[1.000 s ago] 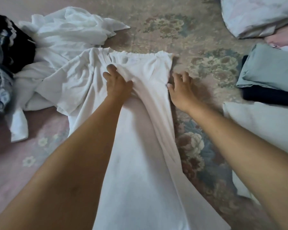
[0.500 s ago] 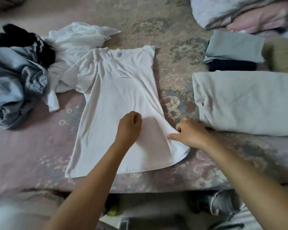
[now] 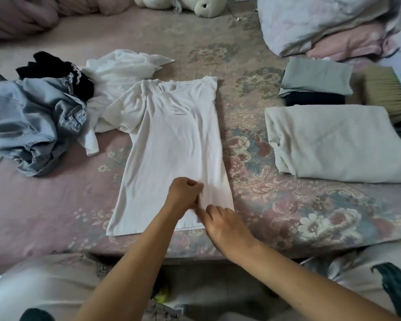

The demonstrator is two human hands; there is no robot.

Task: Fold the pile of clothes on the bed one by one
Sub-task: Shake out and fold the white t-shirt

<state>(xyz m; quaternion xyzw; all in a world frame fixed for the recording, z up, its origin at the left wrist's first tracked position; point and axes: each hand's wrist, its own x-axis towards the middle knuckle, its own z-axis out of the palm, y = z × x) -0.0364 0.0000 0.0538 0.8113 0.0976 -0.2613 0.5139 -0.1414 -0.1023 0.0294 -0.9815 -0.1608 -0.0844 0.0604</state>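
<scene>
A white T-shirt (image 3: 171, 140) lies flat on the floral bed sheet (image 3: 276, 205), collar away from me, its right side folded inward. My left hand (image 3: 184, 193) is curled on the lower part of the shirt and pinches a ridge of fabric. My right hand (image 3: 220, 224) sits just below it at the hem, fingertips pinching the same folded edge. The unfolded pile lies at the left: a crumpled white garment (image 3: 123, 68), a black garment (image 3: 56, 70) and a pale denim piece (image 3: 33, 117).
Folded clothes lie at the right: a large cream piece (image 3: 333, 144) and a grey-green one (image 3: 315, 75) on a dark one. A brush (image 3: 384, 89) is beside them. Bedding (image 3: 322, 22) and a plush toy (image 3: 195, 3) lie at the back.
Both hands slid from the collar down to the hem. The right hand moved left onto the shirt's folded edge, close under the left hand. The shirt's right side now lies narrower.
</scene>
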